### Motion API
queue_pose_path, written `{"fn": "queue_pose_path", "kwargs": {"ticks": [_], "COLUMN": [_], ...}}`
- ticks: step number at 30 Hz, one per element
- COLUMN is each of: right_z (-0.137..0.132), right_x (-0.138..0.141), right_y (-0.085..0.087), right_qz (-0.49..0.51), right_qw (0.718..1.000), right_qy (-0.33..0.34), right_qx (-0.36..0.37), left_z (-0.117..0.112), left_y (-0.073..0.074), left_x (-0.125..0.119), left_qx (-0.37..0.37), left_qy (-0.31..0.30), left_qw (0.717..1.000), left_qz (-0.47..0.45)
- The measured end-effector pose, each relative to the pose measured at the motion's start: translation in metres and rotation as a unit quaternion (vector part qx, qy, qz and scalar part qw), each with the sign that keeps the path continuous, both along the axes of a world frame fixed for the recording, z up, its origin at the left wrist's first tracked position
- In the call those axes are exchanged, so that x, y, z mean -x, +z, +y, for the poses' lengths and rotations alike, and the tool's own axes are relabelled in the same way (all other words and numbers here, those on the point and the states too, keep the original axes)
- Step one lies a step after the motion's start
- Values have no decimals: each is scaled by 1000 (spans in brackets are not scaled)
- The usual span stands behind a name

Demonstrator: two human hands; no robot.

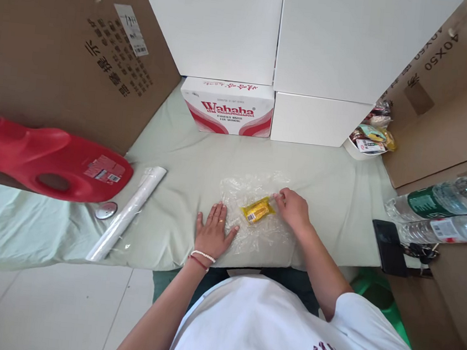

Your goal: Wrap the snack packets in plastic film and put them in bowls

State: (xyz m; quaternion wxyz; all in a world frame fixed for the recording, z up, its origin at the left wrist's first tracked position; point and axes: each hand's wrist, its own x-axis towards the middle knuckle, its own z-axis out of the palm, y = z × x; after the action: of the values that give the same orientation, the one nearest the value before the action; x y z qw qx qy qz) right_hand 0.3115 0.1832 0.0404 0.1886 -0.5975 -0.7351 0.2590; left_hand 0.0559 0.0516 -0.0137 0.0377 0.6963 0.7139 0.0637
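A small yellow packet (pixel 257 210) lies on a sheet of clear plastic wrap (pixel 252 191) spread over the pale green cloth (pixel 184 164). My left hand (pixel 213 232) rests flat on the wrap's left edge, fingers stretched out. My right hand (pixel 294 208) is curled, its fingertips pinching at the right end of the yellow packet or the wrap there. I cannot tell which it grips.
A roll of clear wrap (pixel 127 212) and a round metal lid (pixel 106 210) lie at left beside a red jug (pixel 47 162). Cardboard and white boxes (pixel 326 40) and a Wahaha carton (pixel 229 107) ring the back. Snack bowl (pixel 370 136), water bottles (pixel 442 211), black phone (pixel 388 247) at right.
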Motion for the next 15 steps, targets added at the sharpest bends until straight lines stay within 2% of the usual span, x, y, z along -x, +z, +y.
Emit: {"fn": "queue_pose_path", "kwargs": {"ticks": [2,4,6,8,11,13,15], "right_z": [-5,-12,-16,-18,-16,-13,-13], "right_x": [-8,-10,-7,-3,-2,-1,1], "right_y": [-5,-13,-24,-36,-48,-49,-48], "right_qz": [12,37,42,40,52,70,87], "right_qw": [993,969,946,947,968,974,972], "right_qy": [107,230,305,306,226,181,169], "right_qx": [-47,-87,-100,-95,-100,-116,-138], "left_z": [0,0,0,0,0,0,0], "left_y": [1,1,2,1,1,0,0], "left_x": [0,0,-1,-1,-1,0,0], "left_qx": [4,5,3,3,5,10,14], "left_qy": [-4,-11,-14,-12,-5,-4,-2], "left_qw": [1000,1000,1000,1000,1000,1000,1000], "left_qz": [6,12,17,19,20,22,23]}}
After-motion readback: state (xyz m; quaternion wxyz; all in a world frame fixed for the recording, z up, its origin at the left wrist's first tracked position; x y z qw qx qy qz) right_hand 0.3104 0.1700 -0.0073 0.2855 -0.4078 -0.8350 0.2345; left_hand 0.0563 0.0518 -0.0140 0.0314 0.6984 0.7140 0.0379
